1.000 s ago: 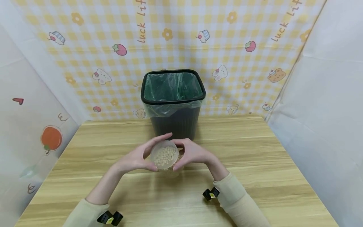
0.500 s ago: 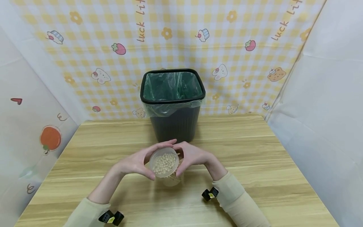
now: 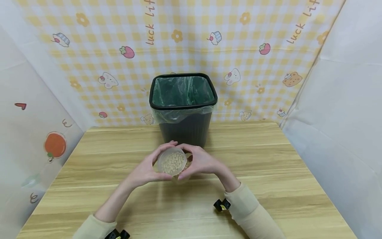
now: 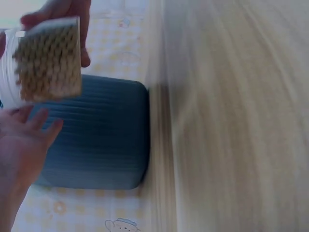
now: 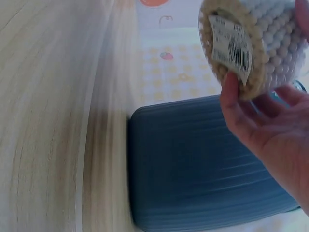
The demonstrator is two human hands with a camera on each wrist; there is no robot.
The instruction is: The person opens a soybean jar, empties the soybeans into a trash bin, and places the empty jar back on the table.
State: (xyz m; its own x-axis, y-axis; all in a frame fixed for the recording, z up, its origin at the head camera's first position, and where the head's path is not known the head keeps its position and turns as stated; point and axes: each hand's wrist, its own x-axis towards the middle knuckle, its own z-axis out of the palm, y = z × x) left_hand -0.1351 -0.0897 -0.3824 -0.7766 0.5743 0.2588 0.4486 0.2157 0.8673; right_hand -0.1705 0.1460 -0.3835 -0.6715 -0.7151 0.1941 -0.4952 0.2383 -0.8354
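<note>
One jar [image 3: 172, 161], left hand [image 3: 148, 170] curled round at nine o'clock, right hand [image 3: 203, 161] gripping at three; label's [image 5: 233, 46] too blurry tbh.

On the table [image 3: 253, 159], the bin [image 3: 188, 131] stands behind the jar [image 3: 172, 162] and before the cloth [image 3: 191, 56], bag [image 3: 179, 91] inside

Yellow-checked backdrop [image 3: 195, 53]: "luck lif" 2x, L [image 3: 150, 21] & R, brownish letters, cut off at top edge of head view. Jar [image 5: 277, 41]: white label [image 5: 223, 41] on base w/ barcode [image 5: 239, 54]; print too blurry to read.
</note>
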